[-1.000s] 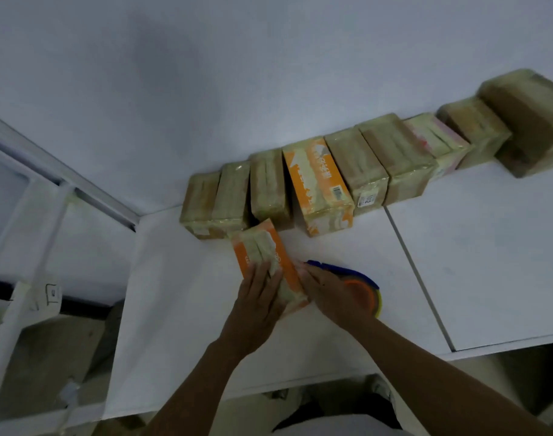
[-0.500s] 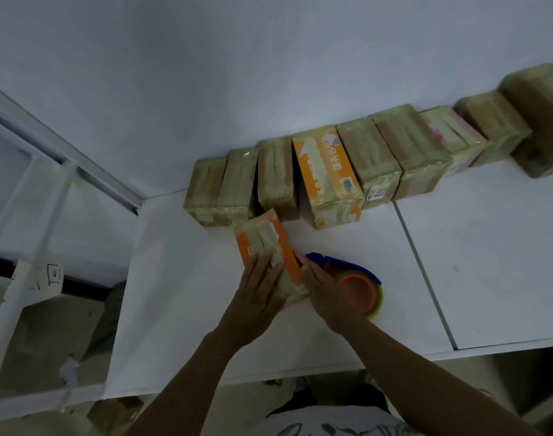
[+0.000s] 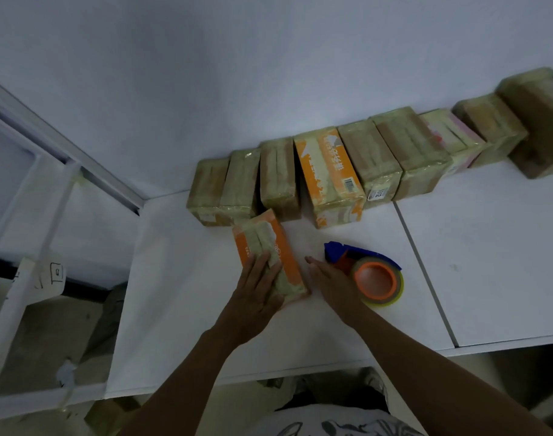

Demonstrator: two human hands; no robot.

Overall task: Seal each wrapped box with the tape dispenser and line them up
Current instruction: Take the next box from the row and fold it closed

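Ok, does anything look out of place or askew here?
The small orange box under the left hand lies skewed in front of the row, not in it. The larger orange box juts forward past its neighbours.

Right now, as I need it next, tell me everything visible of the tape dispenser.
The tape dispenser lies flat on the white table, in front of the row of boxes. Its dark blue plastic body points toward the row and carries a yellowish translucent roll on an orange core. The right hand lies open beside it, hiding its left edge; contact unclear.
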